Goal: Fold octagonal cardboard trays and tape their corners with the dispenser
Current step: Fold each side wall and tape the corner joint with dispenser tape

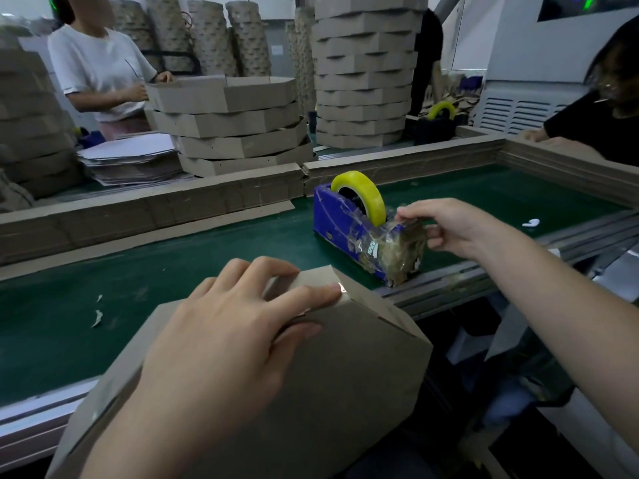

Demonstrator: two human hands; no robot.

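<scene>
A brown cardboard tray (345, 375) lies bottom-up at the near edge of the green belt (173, 271). My left hand (228, 337) rests on top of it, with straight fingers pressing a shiny strip of tape over a folded corner. The blue tape dispenser (349, 229) with a yellow roll stands on the belt to the right. At the dispenser's cutter end, my right hand (449, 226) pinches the clear tape between thumb and fingers.
Low cardboard walls (207, 198) border the far side of the belt. Behind them stand stacks of folded trays (235, 122) and flat blanks (131, 160). A person in white is at the back left, another in black at the right. A second dispenser (439, 122) stands beyond.
</scene>
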